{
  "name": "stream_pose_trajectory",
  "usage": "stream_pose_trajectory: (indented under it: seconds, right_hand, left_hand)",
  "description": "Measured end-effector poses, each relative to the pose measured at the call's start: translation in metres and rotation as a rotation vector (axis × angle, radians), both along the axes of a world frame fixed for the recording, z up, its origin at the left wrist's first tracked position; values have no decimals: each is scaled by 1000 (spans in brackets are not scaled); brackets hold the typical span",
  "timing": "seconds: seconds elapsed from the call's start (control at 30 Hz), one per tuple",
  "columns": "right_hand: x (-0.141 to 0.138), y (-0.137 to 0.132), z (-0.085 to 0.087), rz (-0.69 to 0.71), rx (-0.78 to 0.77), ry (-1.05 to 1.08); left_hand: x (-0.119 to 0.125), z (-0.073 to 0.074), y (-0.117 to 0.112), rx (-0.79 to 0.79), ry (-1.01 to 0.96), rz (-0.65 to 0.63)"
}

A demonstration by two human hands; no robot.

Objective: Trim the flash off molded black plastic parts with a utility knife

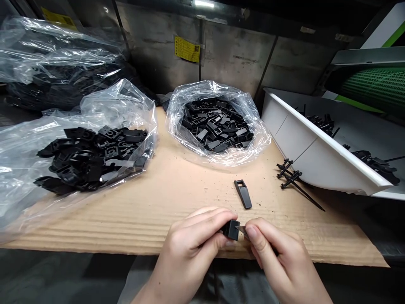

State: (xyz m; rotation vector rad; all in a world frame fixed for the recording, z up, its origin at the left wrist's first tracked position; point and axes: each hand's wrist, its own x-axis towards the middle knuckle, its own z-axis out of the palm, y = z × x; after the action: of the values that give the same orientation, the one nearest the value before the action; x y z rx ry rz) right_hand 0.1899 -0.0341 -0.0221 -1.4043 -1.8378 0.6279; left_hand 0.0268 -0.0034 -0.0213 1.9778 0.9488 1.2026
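My left hand pinches a small black plastic part over the near edge of the cardboard sheet. My right hand is closed around a small tool whose thin metal tip touches the part's right side. A single black plastic clip lies flat on the cardboard just beyond my hands.
A clear bag of black parts sits open at the middle back, another bag of black pieces at the left. A white bin with sprue pieces stands at the right. A black sprue lies beside it.
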Motion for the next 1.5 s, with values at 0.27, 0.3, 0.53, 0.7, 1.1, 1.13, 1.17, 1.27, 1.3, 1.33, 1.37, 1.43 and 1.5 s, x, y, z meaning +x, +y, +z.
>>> stream_pose_trajectory:
  seconds: [0.27,0.3,0.53,0.7,1.1,1.13,1.17,1.27,1.3,1.33,1.37,1.43,1.5]
  right_hand:
    - [-2,-11,3,140,-50,-43]
    - [0,-12,5,119,-68,-5]
    - [3,6,17,-13,-161,133]
    - [-4,14,20,-183,-192,222]
    - [4,-11,-3,-128,302,14]
    - [4,-10,-4,-118,337,-31]
    - [3,-10,-4,-108,364,-69]
    - [2,-9,-3,-74,427,-133]
    - [2,-9,-3,-71,450,-140]
    - [2,-8,-3,-71,474,-151]
    - [2,-7,-3,-71,493,-166]
    - [2,-6,-3,-67,508,-194]
    - [2,-5,-2,-43,456,-173]
  left_hand:
    - [4,2,2,-91,0,105]
    - [5,2,2,-97,-6,91]
    - [3,5,0,-208,-59,6]
    - [-3,6,0,-316,-100,-59]
    - [3,2,-4,-590,-340,-11]
    - [3,2,-4,-581,-319,20]
    - [3,2,-4,-551,-285,30]
    - [0,3,-2,-380,-180,-4]
    - [-1,3,-1,-327,-165,-16]
    - [-2,3,-1,-286,-160,-25]
    - [-2,3,0,-264,-165,-30]
    - [-2,4,1,-242,-176,-43]
    - [-1,4,1,-232,-185,-58]
